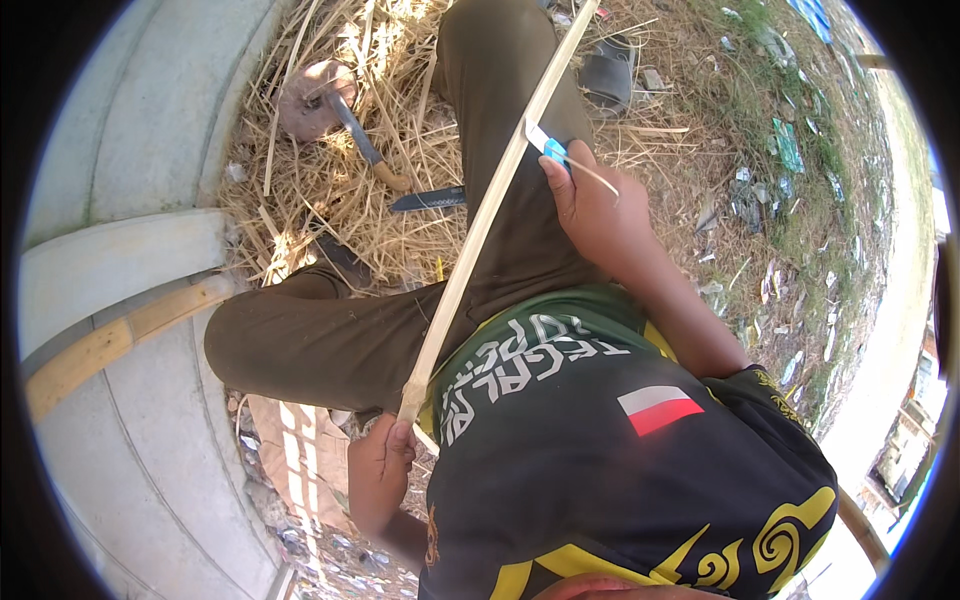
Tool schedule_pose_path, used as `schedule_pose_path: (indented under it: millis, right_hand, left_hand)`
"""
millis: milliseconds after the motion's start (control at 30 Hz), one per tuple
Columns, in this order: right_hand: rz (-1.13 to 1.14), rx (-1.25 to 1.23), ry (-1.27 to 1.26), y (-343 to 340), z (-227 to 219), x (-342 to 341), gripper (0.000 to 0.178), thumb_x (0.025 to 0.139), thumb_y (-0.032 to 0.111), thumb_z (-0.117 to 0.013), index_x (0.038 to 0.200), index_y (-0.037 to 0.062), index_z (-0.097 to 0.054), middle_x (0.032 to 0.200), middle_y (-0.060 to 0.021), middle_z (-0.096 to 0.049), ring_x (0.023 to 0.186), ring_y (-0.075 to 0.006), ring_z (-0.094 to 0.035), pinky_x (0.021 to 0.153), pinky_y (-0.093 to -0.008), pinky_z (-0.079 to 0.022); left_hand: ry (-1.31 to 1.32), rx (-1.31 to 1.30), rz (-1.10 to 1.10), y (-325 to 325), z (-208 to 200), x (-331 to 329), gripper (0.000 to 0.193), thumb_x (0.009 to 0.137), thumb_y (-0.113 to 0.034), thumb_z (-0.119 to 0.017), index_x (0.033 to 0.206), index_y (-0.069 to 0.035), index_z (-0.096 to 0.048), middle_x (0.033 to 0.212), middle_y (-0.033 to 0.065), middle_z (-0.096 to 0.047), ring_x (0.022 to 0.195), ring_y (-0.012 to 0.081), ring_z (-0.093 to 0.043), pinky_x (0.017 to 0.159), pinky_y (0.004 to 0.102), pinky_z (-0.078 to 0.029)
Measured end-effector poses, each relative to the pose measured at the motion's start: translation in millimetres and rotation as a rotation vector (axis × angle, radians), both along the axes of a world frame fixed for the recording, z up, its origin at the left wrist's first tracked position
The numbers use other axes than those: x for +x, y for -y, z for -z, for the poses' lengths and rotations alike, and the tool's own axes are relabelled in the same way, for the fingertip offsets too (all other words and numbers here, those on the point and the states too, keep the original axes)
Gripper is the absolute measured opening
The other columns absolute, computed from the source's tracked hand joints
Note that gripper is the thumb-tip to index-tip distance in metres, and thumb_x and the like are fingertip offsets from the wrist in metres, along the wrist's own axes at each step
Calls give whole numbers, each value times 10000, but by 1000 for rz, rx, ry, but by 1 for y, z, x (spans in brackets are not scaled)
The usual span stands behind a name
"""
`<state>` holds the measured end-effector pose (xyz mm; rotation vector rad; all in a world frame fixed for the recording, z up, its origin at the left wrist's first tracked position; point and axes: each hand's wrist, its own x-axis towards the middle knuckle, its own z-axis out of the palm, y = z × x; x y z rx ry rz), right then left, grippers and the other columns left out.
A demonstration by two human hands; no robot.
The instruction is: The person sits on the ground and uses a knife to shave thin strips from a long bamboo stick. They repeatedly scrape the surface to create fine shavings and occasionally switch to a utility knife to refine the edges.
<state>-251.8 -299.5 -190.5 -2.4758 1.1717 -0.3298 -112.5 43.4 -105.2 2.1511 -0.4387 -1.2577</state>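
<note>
A long, pale bamboo strip (470, 255) runs slantwise across my thighs, from near my waist to beyond the top of the view. My left hand (380, 468) is closed round its lower end. In my right hand (610, 210) is a small blue knife (556, 151), its short, bright blade lying against the strip's upper part. The fingers wrap round its handle, which is mostly hidden. A thin, curved bamboo shaving (592, 174) sticks out beside the knife, over this hand.
Pale shavings (300, 195) cover the ground. Beside my leg lie a wooden-handled machete (362, 145), its end at a round block (308, 100), and a dark blade (428, 199). A grey panel wall (130, 120) and a bamboo pole (130, 335) stand left; litter and grass (770, 200) right.
</note>
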Motion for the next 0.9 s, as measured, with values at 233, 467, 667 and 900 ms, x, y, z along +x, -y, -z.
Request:
schedule_pose_path:
  millis: [233,467,667,900]
  right_hand:
    - [60,-12,-27,-2,4,0,358,1056,398,-459,914,71,-491,603,-172,-580,580,-433,-606,524,-525,-453]
    - [16,-64,133,6,4,-2,397,1037,427,-492,879,63,-506,572,-150,-591,519,-406,-607,473,-503,-455]
    - [-92,2,22,3,-6,1,422,1038,440,-479,857,59,-497,569,-162,-584,534,-419,-604,497,-512,-461]
    - [-209,49,9,16,-13,3,436,1033,456,-481,847,62,-506,574,-162,-580,544,-409,-604,511,-508,-465]
  left_hand:
    - [-112,119,-71,-111,-57,16,459,1056,-352,-517,768,4,-549,575,11,-487,525,62,-407,478,243,-321]
    - [-134,76,-64,-130,-49,42,436,1043,-332,-533,777,11,-574,557,-3,-463,507,54,-360,470,244,-281]
    - [-118,-94,-40,-8,22,26,404,1069,-294,-497,780,-17,-550,560,-22,-421,532,49,-356,495,246,-299]
    - [-124,-399,86,148,74,13,444,1076,-393,-466,794,-53,-520,601,-39,-434,526,35,-372,484,212,-299]
